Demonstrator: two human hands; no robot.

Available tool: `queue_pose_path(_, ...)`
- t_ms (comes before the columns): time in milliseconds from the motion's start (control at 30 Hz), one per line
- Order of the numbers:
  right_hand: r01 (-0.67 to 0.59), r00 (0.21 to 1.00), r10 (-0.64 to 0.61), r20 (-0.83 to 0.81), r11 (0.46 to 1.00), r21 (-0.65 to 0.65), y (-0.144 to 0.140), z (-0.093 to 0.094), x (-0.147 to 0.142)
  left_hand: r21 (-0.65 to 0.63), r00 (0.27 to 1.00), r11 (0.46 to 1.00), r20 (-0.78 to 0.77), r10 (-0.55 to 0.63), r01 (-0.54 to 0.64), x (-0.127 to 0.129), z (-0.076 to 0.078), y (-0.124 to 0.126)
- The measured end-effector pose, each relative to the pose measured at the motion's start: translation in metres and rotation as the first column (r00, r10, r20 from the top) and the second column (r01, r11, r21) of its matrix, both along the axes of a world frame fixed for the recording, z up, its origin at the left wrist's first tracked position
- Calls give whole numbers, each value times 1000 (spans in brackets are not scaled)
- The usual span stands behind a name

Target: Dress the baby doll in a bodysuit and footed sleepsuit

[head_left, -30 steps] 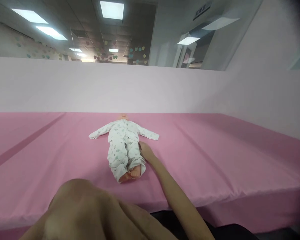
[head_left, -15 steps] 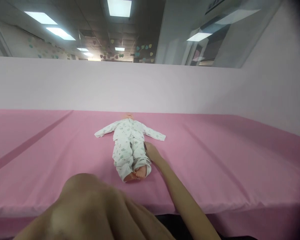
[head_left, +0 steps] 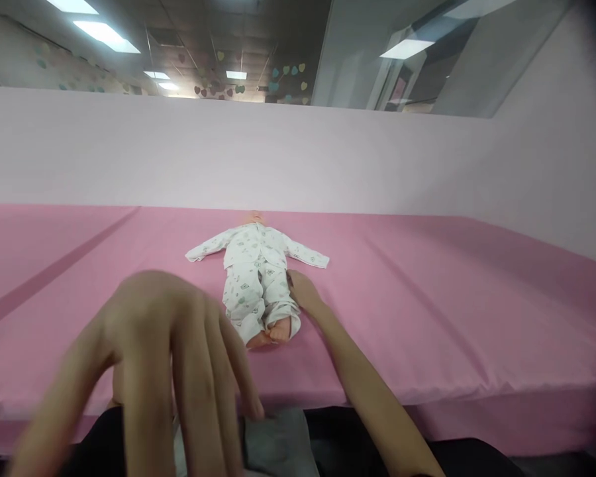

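Bare hands [head_left: 169,358] and forearms (no sleeves, rings or watch in sight)

Bare pink mat [head_left: 427,298] lies open around the doll [head_left: 255,278]; a pale wall [head_left: 278,159] blocks beyond.

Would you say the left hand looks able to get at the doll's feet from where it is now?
Probably yes: the left hand hangs open close to the camera, nothing on the pink mat lies between it and the doll's feet.
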State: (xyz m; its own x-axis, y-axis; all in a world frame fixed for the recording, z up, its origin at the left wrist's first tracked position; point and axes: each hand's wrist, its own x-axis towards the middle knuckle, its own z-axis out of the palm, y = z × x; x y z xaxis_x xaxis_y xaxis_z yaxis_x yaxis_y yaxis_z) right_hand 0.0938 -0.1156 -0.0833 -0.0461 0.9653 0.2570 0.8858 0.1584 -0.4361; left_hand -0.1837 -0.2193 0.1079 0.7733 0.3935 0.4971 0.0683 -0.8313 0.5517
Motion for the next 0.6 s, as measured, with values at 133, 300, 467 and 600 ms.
queue_pose_path(133,212,957,-177,-229,968,137,13,12,3,-125,995,988,27,96,-92,20,9,45)
queue_pose_path(300,186,920,-60,-387,936,298,58,50,-4,-200,828,831,124,548,-520,76,-45,145)
queue_pose_path(467,147,874,-14,-485,960,238,127,68,-33,-188,528,507,-78,846,-841,104,-104,247)
queue_pose_path(600,168,893,-74,-443,970,177,174,64,-52,-120,418,402,-182,890,-908,114,-113,287)
